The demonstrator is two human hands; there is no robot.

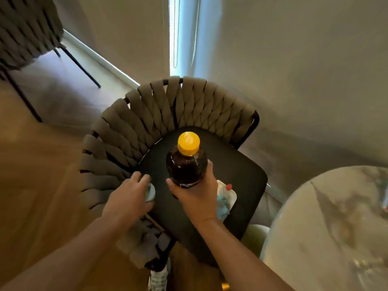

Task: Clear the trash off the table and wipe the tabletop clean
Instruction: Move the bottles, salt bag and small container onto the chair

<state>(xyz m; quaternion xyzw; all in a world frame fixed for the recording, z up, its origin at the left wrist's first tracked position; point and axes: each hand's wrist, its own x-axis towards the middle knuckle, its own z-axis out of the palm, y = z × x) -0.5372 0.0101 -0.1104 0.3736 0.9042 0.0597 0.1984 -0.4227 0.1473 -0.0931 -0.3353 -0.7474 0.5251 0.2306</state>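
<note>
Head cam is looking down at a woven-back chair (168,106) with a dark seat. Right hand (197,196) is gripping a dark bottle (185,166) with a yellow cap (188,142), holding it upright over the seat. Left hand (130,194) is curling around a small white container (150,192) at the seat's left edge, though I can't tell if it's resting on the seat or lifted. Just right of the right hand, a white and blue item with a red cap (225,196) is lying on the seat. Marble bench (327,227) is sitting off to the right, blurry stuff at its far edge.
</note>
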